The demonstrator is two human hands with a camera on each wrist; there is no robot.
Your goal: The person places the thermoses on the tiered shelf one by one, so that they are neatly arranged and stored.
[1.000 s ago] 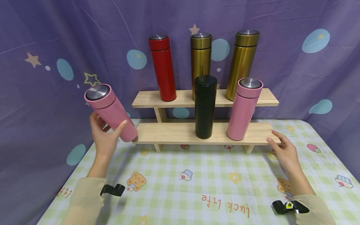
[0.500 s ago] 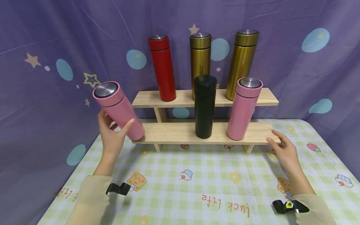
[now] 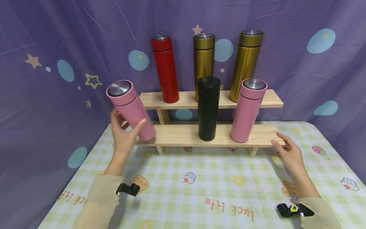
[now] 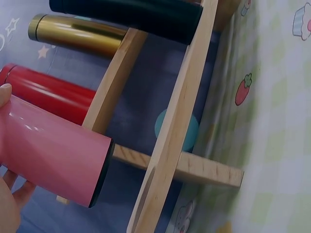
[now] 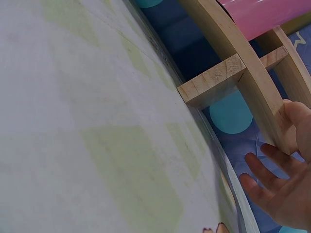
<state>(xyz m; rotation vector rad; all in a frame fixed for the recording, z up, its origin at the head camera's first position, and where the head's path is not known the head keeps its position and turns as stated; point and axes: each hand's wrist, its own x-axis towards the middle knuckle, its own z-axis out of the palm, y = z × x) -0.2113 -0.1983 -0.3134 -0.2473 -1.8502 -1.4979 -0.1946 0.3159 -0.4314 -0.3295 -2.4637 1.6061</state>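
A pink thermos bottle (image 3: 132,109) leans to the left in the grip of my left hand (image 3: 123,136), thumb on its near side. Its base hangs over the left end of the lower board of the two-tier wooden shelf (image 3: 177,135). In the left wrist view a gap shows between the bottle's dark base (image 4: 102,174) and the board. At the board's right end, my right hand (image 3: 290,154) pinches the edge between thumb and fingers. The right wrist view shows the other fingers (image 5: 262,174) spread below the board.
A black thermos (image 3: 208,108) and another pink thermos (image 3: 248,111) stand on the lower board. Along the upper board are a red thermos (image 3: 166,70) and two gold ones, the right one (image 3: 247,66) tilted in view. A checked tablecloth (image 3: 214,178) covers the table before a purple curtain.
My left hand has carried the pink thermos to the right, from beside the shelf's left end to over the lower board. The right hand stays where it was.
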